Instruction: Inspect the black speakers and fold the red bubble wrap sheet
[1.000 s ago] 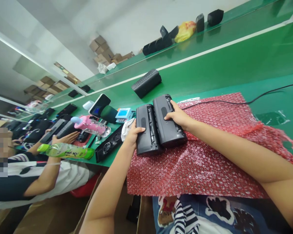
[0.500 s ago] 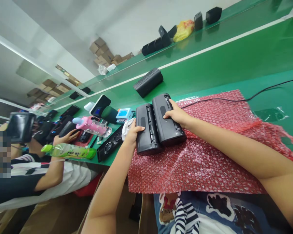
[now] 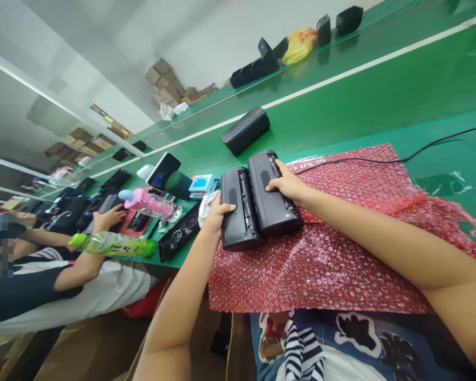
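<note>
my left fingers [image 3: 228, 208] clamp left black case [image 3: 235, 228] | my right fingers [image 3: 273, 184] clamp right black case [image 3: 270, 203] | cases between my hands, long axes running away from me

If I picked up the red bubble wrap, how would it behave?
The red bubble wrap would probably flop, given its wrinkles. Its thin, bubbly sheet looks light for its size, and the ragged end might tear easily.

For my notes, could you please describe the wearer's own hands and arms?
The left hand and right hand are bare, with no glove, ring, watch or bracelet in view. The left arm and right arm are uncovered past the elbow, no sleeve showing.
</note>
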Tool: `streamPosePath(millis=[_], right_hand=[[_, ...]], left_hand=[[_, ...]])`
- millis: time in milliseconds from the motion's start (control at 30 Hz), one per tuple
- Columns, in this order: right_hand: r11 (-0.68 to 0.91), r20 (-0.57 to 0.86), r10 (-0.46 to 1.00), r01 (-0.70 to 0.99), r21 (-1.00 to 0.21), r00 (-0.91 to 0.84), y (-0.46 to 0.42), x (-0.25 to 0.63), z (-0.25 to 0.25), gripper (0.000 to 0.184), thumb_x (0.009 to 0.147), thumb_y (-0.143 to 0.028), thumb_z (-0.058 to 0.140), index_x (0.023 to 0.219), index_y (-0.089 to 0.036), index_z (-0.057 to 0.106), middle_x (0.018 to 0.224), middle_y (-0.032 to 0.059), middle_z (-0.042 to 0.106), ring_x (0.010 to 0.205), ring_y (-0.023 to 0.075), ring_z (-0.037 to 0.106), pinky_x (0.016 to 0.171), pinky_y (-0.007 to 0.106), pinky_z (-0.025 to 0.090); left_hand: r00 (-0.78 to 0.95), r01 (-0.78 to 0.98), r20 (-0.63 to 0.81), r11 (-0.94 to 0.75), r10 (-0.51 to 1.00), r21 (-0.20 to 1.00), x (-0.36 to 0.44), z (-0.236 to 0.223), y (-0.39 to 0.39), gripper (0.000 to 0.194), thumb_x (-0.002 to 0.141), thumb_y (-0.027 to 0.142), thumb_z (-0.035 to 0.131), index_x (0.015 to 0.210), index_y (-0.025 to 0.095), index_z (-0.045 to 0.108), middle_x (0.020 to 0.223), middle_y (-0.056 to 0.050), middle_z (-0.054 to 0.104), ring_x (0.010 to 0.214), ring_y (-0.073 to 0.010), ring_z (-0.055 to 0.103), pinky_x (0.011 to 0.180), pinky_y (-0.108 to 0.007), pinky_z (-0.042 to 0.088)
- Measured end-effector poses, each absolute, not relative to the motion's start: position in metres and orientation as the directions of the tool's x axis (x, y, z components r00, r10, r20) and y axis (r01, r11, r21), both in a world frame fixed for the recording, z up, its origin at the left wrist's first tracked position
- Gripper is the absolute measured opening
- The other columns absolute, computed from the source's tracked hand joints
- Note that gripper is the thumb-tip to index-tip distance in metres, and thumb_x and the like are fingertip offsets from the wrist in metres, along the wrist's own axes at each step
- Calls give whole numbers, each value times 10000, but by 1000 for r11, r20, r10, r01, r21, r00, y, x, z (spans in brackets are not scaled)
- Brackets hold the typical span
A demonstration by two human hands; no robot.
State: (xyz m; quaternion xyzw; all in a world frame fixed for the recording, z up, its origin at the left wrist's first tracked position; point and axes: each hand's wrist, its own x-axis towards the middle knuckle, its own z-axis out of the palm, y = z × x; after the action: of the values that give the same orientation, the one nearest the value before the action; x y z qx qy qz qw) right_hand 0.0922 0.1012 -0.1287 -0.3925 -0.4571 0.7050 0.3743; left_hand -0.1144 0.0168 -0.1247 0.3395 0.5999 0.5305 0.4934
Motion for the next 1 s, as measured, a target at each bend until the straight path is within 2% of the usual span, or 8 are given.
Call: streamPosePath(millis=[733,900,1000], right_hand=[[-288,-208,889,-145,-947,-407,102,93,-130,1088,587,-136,641,1560,-229,163,1473,82,425,1170,303,551,997,464,510],[-281,-195,892,-163,-946,-408,102,92,-131,1109,572,-137,648,1563,-192,154,1466,94,427,1177,296,545,1019,449,497],[-291,-205,887,-156,-944,-413,102,92,-131,1107,575,-139,641,1563,-229,148,1475,79,419,1177,295,545,1012,467,500]], left_hand=[[-288,-116,-229,203,930,972,-114,-125,17,761,479,171,697,1217,186,511,912,-30,696,836,-250,683,763,-358,570],[-293,-100,-221,200,930,975,-114,-124,17,766,483,178,695,1228,181,516,914,-33,694,862,-254,680,775,-355,568],[-300,-95,-222,202,928,975,-114,-125,17,787,478,183,690,1245,184,510,921,-34,694,876,-257,678,775,-353,568]])
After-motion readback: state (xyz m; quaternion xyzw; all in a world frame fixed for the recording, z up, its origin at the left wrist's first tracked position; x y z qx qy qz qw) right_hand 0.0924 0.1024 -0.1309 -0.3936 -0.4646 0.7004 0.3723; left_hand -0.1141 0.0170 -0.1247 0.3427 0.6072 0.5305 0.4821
